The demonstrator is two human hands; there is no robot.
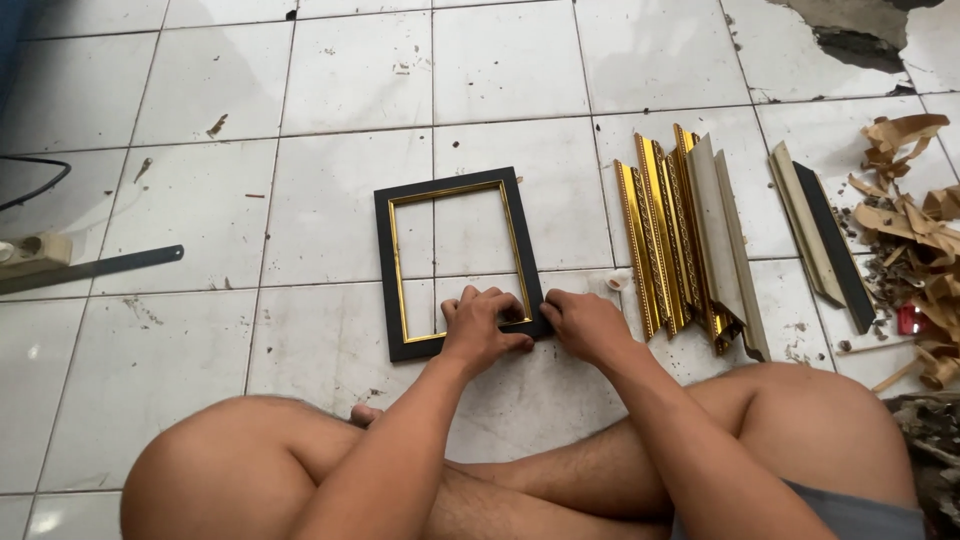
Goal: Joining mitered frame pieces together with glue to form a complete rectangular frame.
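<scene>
A black rectangular picture frame (385, 262) with a gold inner edge lies flat on the white tiled floor in front of my crossed legs. My left hand (482, 328) presses down on the frame's near right corner, fingers curled over the inner gold edge. Just to the right, my right hand (585, 322) rests against the outside of that same corner, fingertips touching the frame. Both hands sit side by side, almost touching.
Several gold and cream moulding strips (685, 235) lie right of the frame, and a black-and-cream strip pair (822, 232) farther right. Curled paper scraps (915, 225) pile at the right edge. A long flat metal bar (95, 268) and a pale block (35, 250) lie left.
</scene>
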